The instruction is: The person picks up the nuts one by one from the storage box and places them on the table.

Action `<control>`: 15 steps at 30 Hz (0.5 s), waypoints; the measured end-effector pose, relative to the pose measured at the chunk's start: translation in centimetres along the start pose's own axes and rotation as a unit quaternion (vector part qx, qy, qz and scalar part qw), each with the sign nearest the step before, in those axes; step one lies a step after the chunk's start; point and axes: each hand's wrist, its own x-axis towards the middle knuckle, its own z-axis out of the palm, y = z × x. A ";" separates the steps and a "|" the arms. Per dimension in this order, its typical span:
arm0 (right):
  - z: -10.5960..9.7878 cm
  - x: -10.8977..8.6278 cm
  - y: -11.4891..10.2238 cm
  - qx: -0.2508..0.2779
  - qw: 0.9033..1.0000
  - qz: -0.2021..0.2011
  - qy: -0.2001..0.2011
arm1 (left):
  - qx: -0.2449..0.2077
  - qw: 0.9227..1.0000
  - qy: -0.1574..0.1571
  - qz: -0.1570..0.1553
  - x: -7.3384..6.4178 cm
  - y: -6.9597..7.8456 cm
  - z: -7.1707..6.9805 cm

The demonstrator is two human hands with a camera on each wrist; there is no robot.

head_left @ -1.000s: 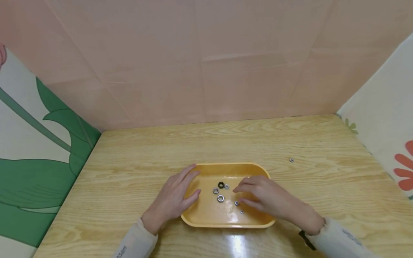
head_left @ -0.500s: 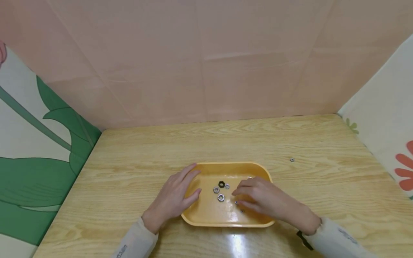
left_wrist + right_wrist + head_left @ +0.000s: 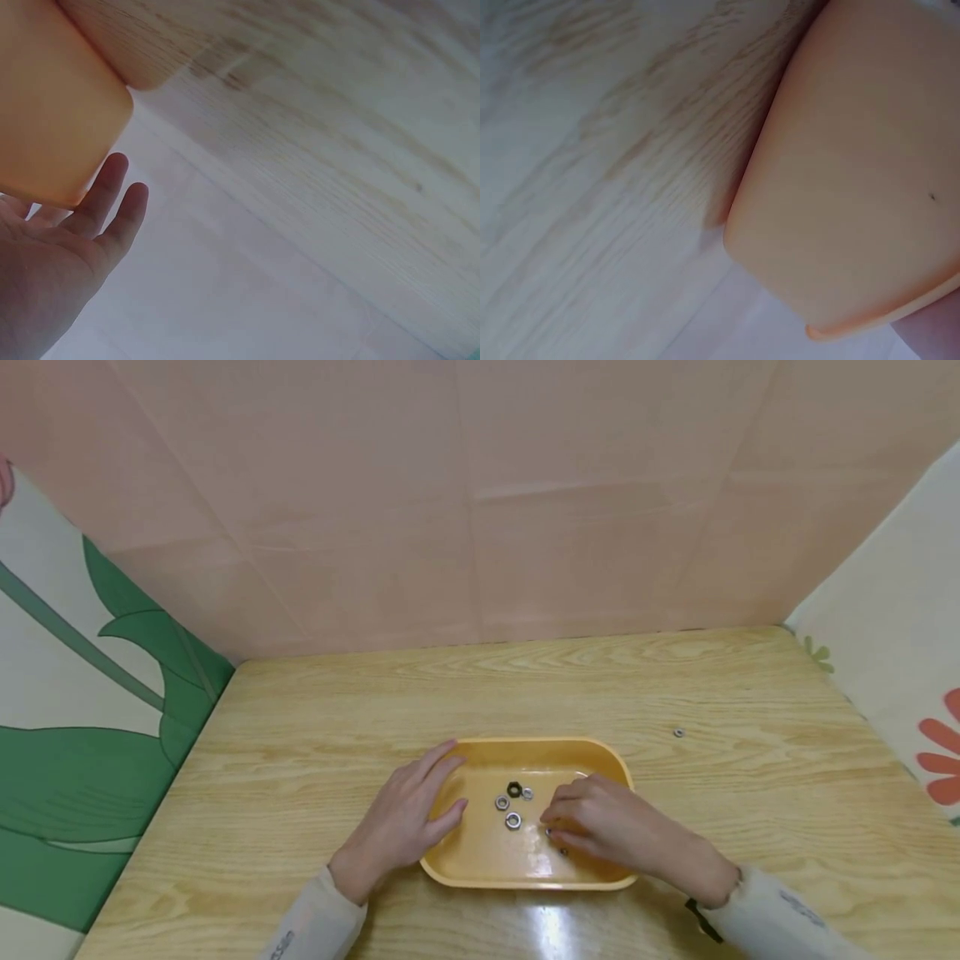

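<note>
A yellow tray (image 3: 525, 881) stands on the wooden table with several metal nuts in it. Grouped near its middle are a black nut (image 3: 514, 789), a small silver nut (image 3: 528, 793) and two larger silver nuts, the nearer a big nut (image 3: 513, 821). My left hand (image 3: 408, 810) rests on the tray's left end, fingers spread and relaxed. Over the tray's right part my right hand (image 3: 603, 818) bends its fingers down, thumb tip against a small nut (image 3: 548, 832); whether it is pinched is unclear. A tiny nut (image 3: 564, 852) lies just below that thumb.
One loose nut (image 3: 678, 732) lies on the table (image 3: 337, 710) beyond the tray's right end. A pinkish wall covering (image 3: 472, 527) rises behind the table, with patterned panels at both sides. The right wrist view shows the tray's outer wall (image 3: 840, 172).
The right hand's fingertips have come closer together, and its thumb has moved left to partly cover the small nut. The left hand and the grouped nuts have stayed put.
</note>
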 end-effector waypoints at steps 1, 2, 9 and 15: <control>0.0 0.0 0.0 -0.001 1.000 0.000 -0.002 | 0.000 1.000 0.000 0.000 0.0 0.0 0.0; 0.1 0.1 0.0 -0.001 1.000 0.001 -0.006 | -0.001 1.000 0.000 -0.001 0.0 0.0 0.0; 0.1 0.2 -0.2 -0.002 0.999 0.026 -0.041 | -0.002 1.000 -0.001 -0.001 0.0 0.0 0.1; 0.2 0.3 -0.3 -0.014 0.996 0.051 -0.066 | -0.002 1.000 0.002 0.001 0.1 0.0 0.1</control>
